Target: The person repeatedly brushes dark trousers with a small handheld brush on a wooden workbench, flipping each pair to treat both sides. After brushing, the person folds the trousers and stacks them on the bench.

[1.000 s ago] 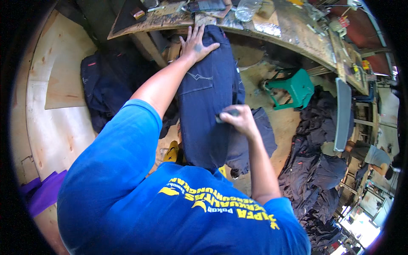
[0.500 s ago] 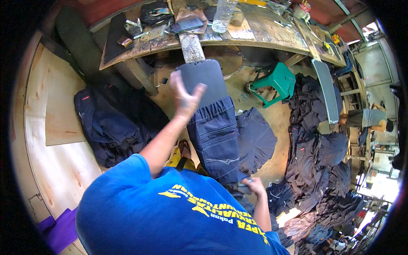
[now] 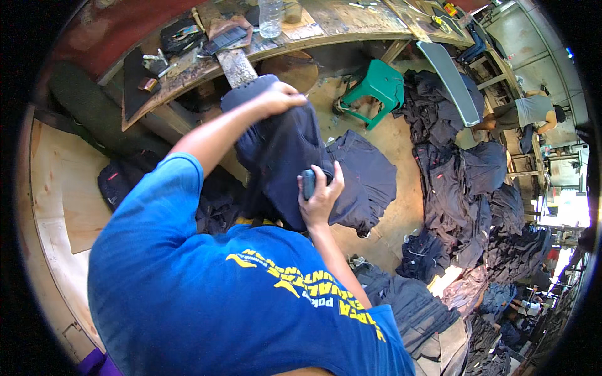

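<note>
While the left hand [image 3: 279, 99] clamps its grip shut on the top of the dark jeans [image 3: 285, 150], the right hand [image 3: 321, 195] wraps its grip tight round a small dark tool [image 3: 308, 183] pressed against the jeans' lower part. Jeans hang over the narrow board [image 3: 237, 66] that juts out from the counter [image 3: 326, 28], just below the counter edge. More dark jeans [image 3: 367, 178] lie on the floor right of the held pair. Green stool [image 3: 375, 88] stands further right, under the counter. Bottle [image 3: 271, 17] on the counter above the jeans. Heap of dark clothes [image 3: 464, 182] well right of the stool. Another person [image 3: 530, 113] bends far right. Blue shirt [image 3: 219, 301] fills the foreground.
</note>
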The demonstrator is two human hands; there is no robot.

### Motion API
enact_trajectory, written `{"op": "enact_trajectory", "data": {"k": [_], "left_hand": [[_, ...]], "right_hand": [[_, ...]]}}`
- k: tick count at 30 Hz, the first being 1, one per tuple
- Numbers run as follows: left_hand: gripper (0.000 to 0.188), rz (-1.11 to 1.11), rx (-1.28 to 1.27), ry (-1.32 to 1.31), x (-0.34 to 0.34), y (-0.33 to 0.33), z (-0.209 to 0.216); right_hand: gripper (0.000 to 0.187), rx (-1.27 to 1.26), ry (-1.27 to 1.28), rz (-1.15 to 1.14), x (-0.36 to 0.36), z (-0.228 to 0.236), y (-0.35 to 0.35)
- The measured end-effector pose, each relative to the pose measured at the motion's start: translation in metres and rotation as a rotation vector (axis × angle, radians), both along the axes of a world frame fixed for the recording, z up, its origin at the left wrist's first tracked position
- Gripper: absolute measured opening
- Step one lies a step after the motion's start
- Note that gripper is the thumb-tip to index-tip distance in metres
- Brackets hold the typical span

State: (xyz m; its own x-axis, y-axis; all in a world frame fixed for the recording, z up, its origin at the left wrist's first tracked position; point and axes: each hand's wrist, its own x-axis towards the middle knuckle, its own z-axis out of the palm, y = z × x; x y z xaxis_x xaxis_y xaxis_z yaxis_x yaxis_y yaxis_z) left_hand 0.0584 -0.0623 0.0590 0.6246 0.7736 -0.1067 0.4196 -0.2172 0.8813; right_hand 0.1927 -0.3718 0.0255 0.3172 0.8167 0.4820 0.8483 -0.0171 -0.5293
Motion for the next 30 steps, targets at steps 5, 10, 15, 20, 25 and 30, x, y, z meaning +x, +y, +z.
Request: {"op": "enact_trajectory", "data": {"k": [5, 10, 15, 20, 25, 30], "left_hand": [[0.031, -0.197, -1.178, 0.221, -0.057, 0.001, -0.023], [0.033, -0.148, -1.022, 0.102, 0.006, -0.047, -0.006], [0.035, -0.021, -0.840, 0.047, 0.010, -0.006, 0.001], [0.028, 0.683, 0.170, 0.060, -0.028, -0.046, 0.035], [0.090, 0.492, 0.215, 0.417, 0.020, -0.219, 0.002], [0.113, 0.654, 0.641, 0.551, -0.007, -0.111, -0.087]], "right_hand": [[0.042, 0.112, 0.015, 0.016, 0.013, -0.016, 0.027], [0.063, 0.146, 0.061, 0.112, 0.029, -0.019, 0.023], [0.061, -0.049, 0.096, 0.060, 0.043, -0.017, 0.049], [0.046, -0.213, 0.290, 0.203, 0.068, -0.015, 0.061], [0.042, -0.269, 0.246, 0.357, 0.078, -0.020, 0.055], [0.037, 0.045, 0.287, 0.587, 0.054, -0.038, 0.164]]}}
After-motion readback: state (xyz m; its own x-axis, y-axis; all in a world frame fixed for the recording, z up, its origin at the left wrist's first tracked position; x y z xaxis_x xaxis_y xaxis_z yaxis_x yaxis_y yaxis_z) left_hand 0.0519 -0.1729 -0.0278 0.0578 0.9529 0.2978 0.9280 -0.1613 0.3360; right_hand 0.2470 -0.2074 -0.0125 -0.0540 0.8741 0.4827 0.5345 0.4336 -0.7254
